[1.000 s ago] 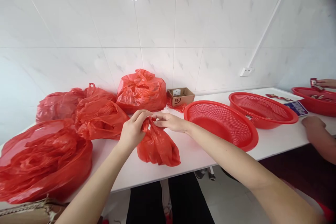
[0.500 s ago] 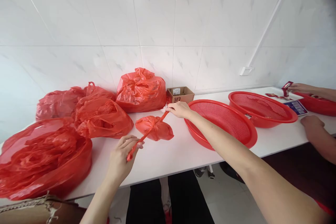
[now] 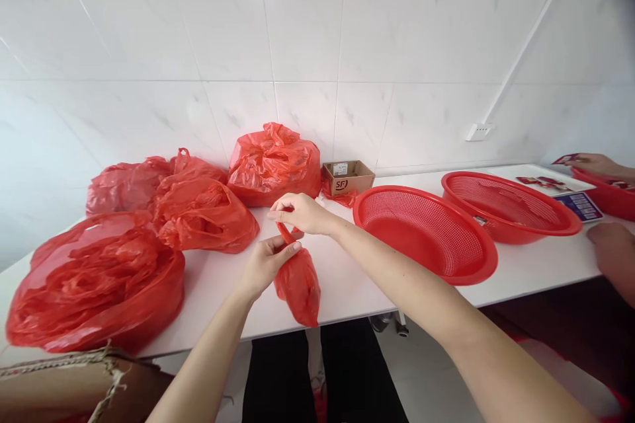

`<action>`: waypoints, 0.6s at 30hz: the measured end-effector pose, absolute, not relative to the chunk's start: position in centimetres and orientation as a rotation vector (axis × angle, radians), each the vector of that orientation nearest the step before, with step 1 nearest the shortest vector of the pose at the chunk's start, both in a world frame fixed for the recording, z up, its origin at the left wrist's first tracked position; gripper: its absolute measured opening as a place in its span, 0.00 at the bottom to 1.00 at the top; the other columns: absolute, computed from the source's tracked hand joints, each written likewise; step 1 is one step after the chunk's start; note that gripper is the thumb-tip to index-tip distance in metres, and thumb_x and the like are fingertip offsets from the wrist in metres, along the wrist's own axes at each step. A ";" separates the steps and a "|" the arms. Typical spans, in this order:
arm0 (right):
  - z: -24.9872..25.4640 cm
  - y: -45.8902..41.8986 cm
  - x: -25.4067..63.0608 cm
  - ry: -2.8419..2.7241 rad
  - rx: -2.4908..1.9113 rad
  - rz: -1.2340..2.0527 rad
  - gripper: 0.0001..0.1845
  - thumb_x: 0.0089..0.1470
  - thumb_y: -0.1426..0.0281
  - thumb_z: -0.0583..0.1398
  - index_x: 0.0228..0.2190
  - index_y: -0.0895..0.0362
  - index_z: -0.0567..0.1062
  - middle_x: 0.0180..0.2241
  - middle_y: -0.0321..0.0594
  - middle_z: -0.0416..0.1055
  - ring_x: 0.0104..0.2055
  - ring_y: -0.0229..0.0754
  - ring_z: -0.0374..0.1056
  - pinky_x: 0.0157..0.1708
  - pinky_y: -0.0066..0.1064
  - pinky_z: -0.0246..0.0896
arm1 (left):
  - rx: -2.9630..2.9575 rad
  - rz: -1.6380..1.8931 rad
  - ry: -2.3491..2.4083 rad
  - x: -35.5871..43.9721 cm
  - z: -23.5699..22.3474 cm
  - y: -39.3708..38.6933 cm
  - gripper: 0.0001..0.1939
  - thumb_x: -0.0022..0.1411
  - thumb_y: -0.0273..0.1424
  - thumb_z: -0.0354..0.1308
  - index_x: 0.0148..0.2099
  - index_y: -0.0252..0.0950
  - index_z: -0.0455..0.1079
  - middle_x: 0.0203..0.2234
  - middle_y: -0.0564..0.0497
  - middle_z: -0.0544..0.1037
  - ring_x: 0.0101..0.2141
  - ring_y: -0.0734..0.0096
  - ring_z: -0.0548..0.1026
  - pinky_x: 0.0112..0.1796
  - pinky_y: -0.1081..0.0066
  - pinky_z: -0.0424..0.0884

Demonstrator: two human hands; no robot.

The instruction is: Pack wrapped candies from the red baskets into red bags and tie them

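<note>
A small red plastic bag (image 3: 299,284) hangs above the front of the white table (image 3: 347,291), its neck twisted into handles. My left hand (image 3: 265,264) is closed on the bag's neck from the left. My right hand (image 3: 300,213) is just above it, fingers pinched on a red handle loop. Both hands are close together over the middle of the table.
Several full red bags (image 3: 203,215) lie at the left and back, a big one (image 3: 94,281) at the near left. A small cardboard box (image 3: 348,177) stands by the wall. Two red mesh baskets (image 3: 426,231) (image 3: 510,201) sit to the right. Another person's hands (image 3: 612,248) work at the far right.
My hands pulled the bag's handles apart half a second ago; now they have come back together at the bag's neck, and the bag hangs lower and nearer the table's front edge.
</note>
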State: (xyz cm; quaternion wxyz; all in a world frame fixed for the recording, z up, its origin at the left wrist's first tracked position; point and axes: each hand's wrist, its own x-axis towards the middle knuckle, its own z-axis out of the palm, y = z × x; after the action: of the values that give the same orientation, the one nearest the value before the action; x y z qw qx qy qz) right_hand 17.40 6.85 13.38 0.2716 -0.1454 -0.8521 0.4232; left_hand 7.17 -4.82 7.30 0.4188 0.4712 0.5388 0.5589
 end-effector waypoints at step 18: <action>6.2 3.4 22.1 -2.043 -0.746 1.418 0.10 0.57 0.69 0.56 0.41 0.52 0.62 0.20 0.26 0.64 0.21 0.36 0.61 0.24 0.27 0.55 | 1.305 1.502 1.391 6.0 5.8 -5.0 0.15 0.53 0.41 0.67 0.37 0.35 0.79 0.35 0.44 0.83 0.40 0.56 0.80 0.44 0.59 0.74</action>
State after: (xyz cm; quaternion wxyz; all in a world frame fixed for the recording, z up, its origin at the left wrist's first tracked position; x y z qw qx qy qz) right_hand 22.09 3.41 6.19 0.2694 -0.2767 -0.7578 0.5260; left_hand 5.96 -4.97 5.77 0.3493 0.5035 0.5370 0.5798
